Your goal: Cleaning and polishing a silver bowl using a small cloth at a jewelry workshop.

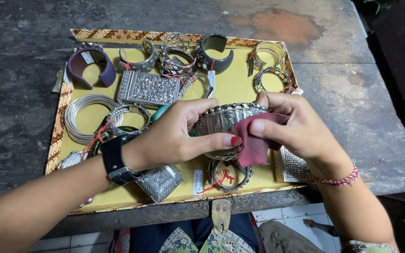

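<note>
My left hand [176, 136] grips the woven silver cuff [223, 124] from the side, fingers over its top and thumb under its lower edge, so its patterned face is turned up and held steady above the tray [233, 86]. My right hand [296, 124] is closed on a dark red cloth [254, 143], thumb pinching it against the metal at the cuff's right end, where the cloth can press on the weave.

The rest stays flat on the tray's yellow lining, apart enough to see each piece: a studded rectangular box [148, 88], a purple cuff [90, 65], a stack of thin wire bangles [86, 115], a woven diamond-shaped piece [159, 182] and a bangle with red string [226, 177] below my hands. Several carry small paper tags, I think.

The tray sits on a dark, worn table [343, 103] with a rusty patch; pale floor tiles show beneath its near edge.
</note>
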